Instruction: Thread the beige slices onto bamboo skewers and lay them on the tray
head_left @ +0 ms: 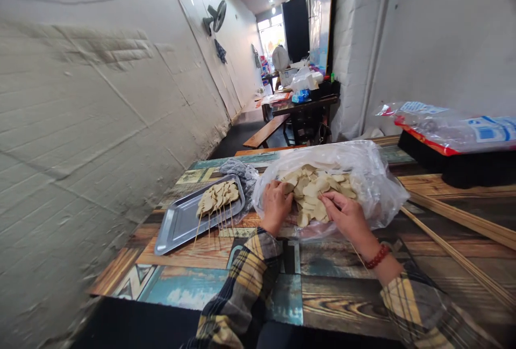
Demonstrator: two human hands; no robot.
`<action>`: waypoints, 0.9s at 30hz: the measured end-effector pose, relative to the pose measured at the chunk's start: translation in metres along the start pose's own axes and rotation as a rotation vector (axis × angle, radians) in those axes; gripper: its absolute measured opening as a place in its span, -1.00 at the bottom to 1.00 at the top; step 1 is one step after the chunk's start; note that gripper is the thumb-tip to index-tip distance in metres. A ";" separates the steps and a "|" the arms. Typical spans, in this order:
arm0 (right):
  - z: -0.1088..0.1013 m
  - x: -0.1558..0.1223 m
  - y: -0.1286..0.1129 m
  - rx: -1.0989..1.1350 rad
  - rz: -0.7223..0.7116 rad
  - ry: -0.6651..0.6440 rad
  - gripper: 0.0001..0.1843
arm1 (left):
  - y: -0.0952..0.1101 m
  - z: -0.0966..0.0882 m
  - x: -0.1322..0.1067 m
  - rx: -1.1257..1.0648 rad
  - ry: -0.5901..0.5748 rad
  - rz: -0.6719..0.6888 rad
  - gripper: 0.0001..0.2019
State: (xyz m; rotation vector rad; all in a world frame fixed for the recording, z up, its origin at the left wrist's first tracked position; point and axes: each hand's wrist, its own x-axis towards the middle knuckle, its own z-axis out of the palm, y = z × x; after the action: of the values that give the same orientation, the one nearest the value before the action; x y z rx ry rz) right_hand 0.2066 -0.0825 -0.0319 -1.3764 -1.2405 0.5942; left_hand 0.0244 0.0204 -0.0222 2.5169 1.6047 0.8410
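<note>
The person's left hand [276,205] lies curled over the mouth of a crumpled clear plastic bag [379,187]. Its fingertips are buried among the pale beige flat slices [312,190] heaped inside, so it cannot be told whether they close on anything. The right hand [345,215], with a red bead bracelet [377,257] at the wrist, has thumb and fingertips drawn together on the edge of one slice at the near side of the heap. A thin wooden stick [358,256] shows below its palm, but its upper end is hidden by the hand, so whether it is held cannot be told. The bag sits in the middle of the patchwork-printed wooden table [322,290], and its far folds hide the back of the heap. To the left, a rectangular shiny metal tray [173,233] lies aslant near the table's left edge. It holds a small pile of skewered slices [217,197] at its far end, their sticks pointing toward the person, and the rest of its floor is bare. A grey crumpled plastic bag [244,169] lies behind it, partly covered. On the right, long bundled bamboo sticks [455,214] run off the picture's edge. The painted brick wall [80,123] stands close against the table's left side, and bare tabletop lies between the hands and the near edge. A plastic-wrapped red tray [455,131] at the far right bears blue print too blurred to read.
</note>
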 end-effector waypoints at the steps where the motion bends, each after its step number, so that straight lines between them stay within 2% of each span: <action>1: 0.000 0.000 0.000 -0.004 -0.007 0.004 -0.59 | 0.001 0.001 0.002 0.024 -0.013 0.016 -0.73; 4: 0.000 0.001 -0.004 -0.017 -0.023 0.023 -0.60 | 0.000 0.004 0.009 0.010 -0.025 0.031 -0.79; 7: 0.000 0.000 -0.008 -0.022 -0.033 0.029 -0.60 | -0.004 0.005 0.015 -0.166 0.010 -0.050 -0.85; 12: 0.000 -0.002 -0.011 -0.024 -0.047 0.010 -0.60 | -0.009 -0.003 0.012 -0.796 0.062 -0.329 -0.80; 15: 0.000 -0.005 -0.012 -0.034 -0.062 -0.046 -0.60 | -0.006 -0.015 0.003 -1.170 0.031 -0.438 -0.69; 18: 0.001 -0.008 -0.013 -0.028 -0.076 -0.141 -0.61 | -0.003 -0.025 -0.008 -1.418 -0.015 -0.531 -0.60; 27: 0.007 -0.020 -0.011 -0.084 -0.119 -0.344 -0.65 | -0.010 -0.032 -0.021 -1.620 0.046 -0.624 -0.54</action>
State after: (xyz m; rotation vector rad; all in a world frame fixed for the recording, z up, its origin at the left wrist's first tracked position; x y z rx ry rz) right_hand 0.1903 -0.0998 -0.0299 -1.2929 -1.6274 0.7220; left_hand -0.0050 -0.0010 -0.0073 0.8223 0.8253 1.2571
